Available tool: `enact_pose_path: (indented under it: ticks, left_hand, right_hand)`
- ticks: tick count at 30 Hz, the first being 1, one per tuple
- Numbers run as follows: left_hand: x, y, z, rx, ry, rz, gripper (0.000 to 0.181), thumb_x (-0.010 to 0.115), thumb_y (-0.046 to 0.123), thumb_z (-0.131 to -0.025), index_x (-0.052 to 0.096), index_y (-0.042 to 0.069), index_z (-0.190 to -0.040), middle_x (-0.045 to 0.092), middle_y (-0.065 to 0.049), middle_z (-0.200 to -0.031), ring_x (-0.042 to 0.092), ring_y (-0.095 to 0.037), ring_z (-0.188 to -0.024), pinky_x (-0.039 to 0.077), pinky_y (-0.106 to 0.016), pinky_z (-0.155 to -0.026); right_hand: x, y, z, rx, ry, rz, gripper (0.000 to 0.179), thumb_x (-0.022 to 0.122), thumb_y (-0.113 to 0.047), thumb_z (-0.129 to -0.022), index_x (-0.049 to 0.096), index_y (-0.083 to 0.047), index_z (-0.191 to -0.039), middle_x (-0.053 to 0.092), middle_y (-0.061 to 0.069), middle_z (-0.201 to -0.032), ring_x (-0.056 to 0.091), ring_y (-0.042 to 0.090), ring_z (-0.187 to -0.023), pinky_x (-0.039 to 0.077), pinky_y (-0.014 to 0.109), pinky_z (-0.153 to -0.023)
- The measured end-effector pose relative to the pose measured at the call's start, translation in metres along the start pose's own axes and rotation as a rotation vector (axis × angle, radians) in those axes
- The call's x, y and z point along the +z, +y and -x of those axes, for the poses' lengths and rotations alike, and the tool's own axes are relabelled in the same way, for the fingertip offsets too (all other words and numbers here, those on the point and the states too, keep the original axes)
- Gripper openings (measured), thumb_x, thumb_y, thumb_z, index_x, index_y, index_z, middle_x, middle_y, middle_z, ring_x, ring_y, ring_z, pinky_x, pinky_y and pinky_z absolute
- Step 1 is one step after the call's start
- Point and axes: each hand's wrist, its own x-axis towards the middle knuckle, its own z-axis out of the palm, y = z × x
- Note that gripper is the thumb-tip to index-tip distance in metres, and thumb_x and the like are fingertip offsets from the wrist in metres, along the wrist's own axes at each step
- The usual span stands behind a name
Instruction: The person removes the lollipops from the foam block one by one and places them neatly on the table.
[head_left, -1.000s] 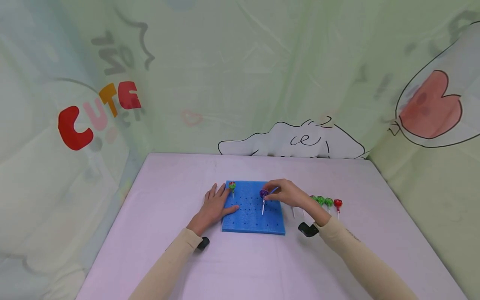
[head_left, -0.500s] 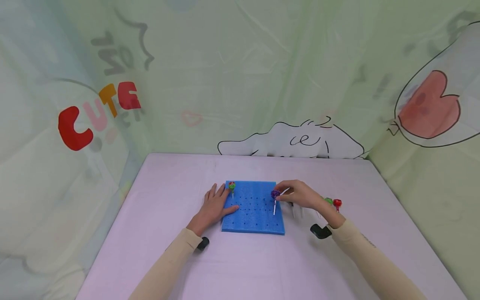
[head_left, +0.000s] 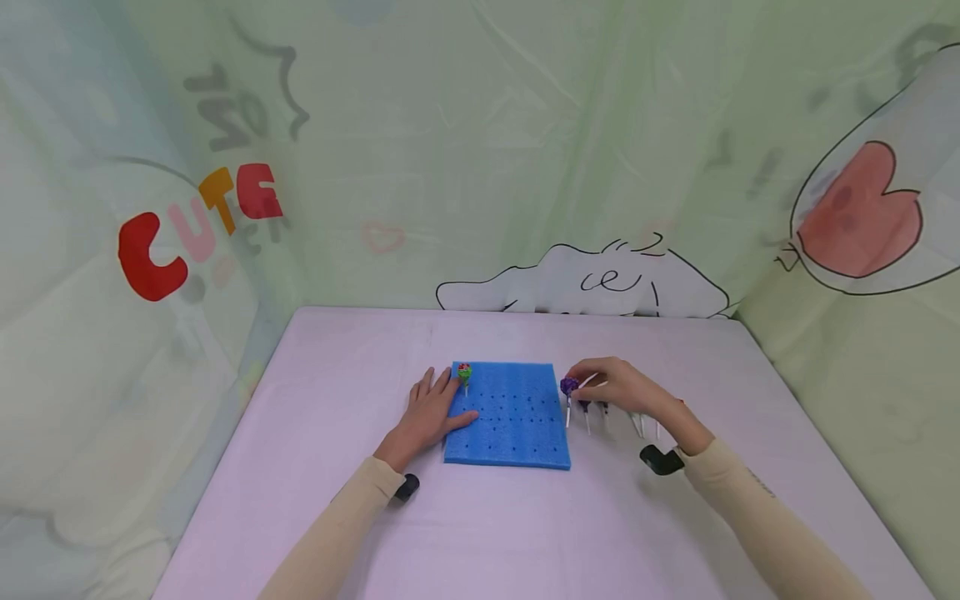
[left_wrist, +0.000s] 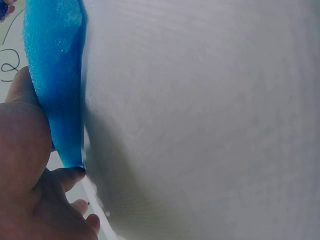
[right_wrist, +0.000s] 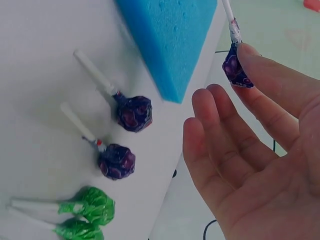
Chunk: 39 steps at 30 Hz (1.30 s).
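My right hand (head_left: 621,387) pinches a purple-wrapped lollipop (right_wrist: 235,69) by its head between thumb and index finger; the other fingers stay loose. In the head view this lollipop hangs just right of the blue foam board (head_left: 513,435), its white stick pointing down. Fingers spread, my left hand (head_left: 426,417) rests on the board's left edge, with the thumb over the top face. A green and red lollipop (head_left: 465,372) stands at the board's far left corner, beside my left fingertips. Rows of small holes dot the board.
Two purple lollipops, one (right_wrist: 135,114) nearer the board and another (right_wrist: 117,162) beside it, lie on the pale table (head_left: 360,350). Green lollipops (right_wrist: 96,206) lie farther right, partly hidden by my right arm in the head view. Printed cloth walls (head_left: 375,167) enclose the table.
My right hand has moved right with the purple lollipop, from over the board to beyond its right edge, now covering the green and red heads on the table. My left hand has stayed put.
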Motion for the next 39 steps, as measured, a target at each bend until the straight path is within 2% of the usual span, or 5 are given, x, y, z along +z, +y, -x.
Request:
enact_pose_path:
  ticks: [10,27,39]
  left_hand:
    - [-0.002,0.001,0.0,0.001,-0.007,-0.001,0.081,0.054,0.061,-0.097,0.033,0.011,-0.157,0.02,-0.017,-0.167,0.005,-0.044,-0.156,0.011,-0.058,-0.124]
    - [0.0,0.0,-0.002,-0.004,-0.013,-0.012,0.081,0.053,0.062,-0.096,0.033,0.013,-0.157,0.02,-0.017,-0.167,0.005,-0.043,-0.156,0.011,-0.058,-0.124]
    - [0.001,0.0,-0.001,-0.01,-0.019,-0.027,0.082,0.052,0.063,-0.096,0.031,0.013,-0.158,0.019,-0.016,-0.168,0.003,-0.043,-0.156,0.009,-0.059,-0.124]
  right_hand:
    - [-0.011,0.013,0.009,0.02,0.0,0.037,0.033,0.072,-0.021,-0.094,0.067,-0.002,-0.121,0.071,0.015,-0.114,0.068,0.031,-0.103,0.057,0.046,-0.089]
    - [-0.03,0.032,0.027,0.035,-0.016,0.055,0.035,0.071,-0.02,-0.094,0.066,0.001,-0.122,0.071,0.015,-0.114,0.067,0.028,-0.103,0.055,0.024,-0.083]
    - [-0.041,0.047,0.038,0.051,-0.031,0.078,0.035,0.071,-0.022,-0.094,0.066,0.002,-0.12,0.071,0.015,-0.113,0.068,0.027,-0.101,0.054,0.024,-0.082]
